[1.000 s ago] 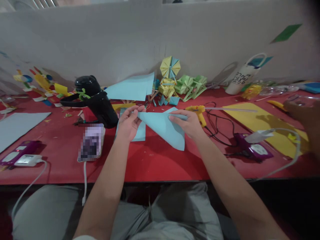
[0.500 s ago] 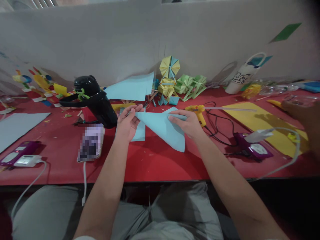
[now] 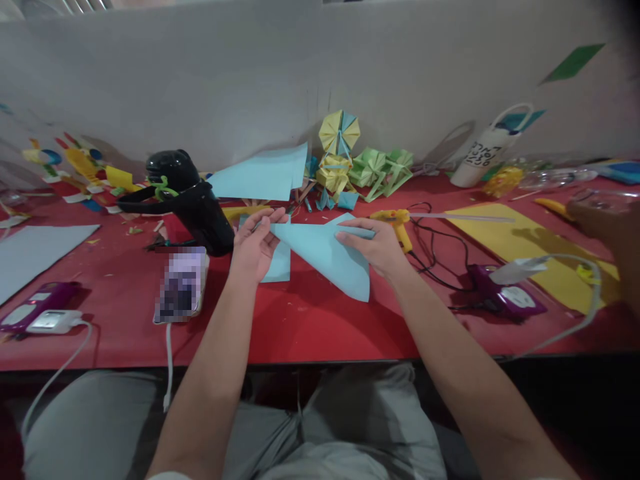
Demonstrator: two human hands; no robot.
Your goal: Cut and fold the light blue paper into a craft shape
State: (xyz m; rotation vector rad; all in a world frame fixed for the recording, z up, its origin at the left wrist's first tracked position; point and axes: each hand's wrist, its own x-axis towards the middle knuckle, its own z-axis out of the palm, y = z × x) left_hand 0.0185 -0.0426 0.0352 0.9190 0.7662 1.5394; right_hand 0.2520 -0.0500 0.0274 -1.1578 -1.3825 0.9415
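Note:
A light blue paper sheet (image 3: pixel 325 253) is held between my hands over the red table, its lower right corner curving down. My left hand (image 3: pixel 256 243) grips the sheet's left corner, palm turned partly up. My right hand (image 3: pixel 373 245) pinches the sheet's upper right part, where the paper is bent or rolled under the fingers. Another piece of light blue paper (image 3: pixel 280 265) lies on the table beneath, beside my left hand.
A black bottle (image 3: pixel 203 217) and a phone (image 3: pixel 181 287) are at left. A yellow glue gun (image 3: pixel 399 225), cables, a purple power strip (image 3: pixel 507 293) and yellow paper (image 3: pixel 485 240) lie at right. Folded paper shapes (image 3: pixel 340 157) stand behind.

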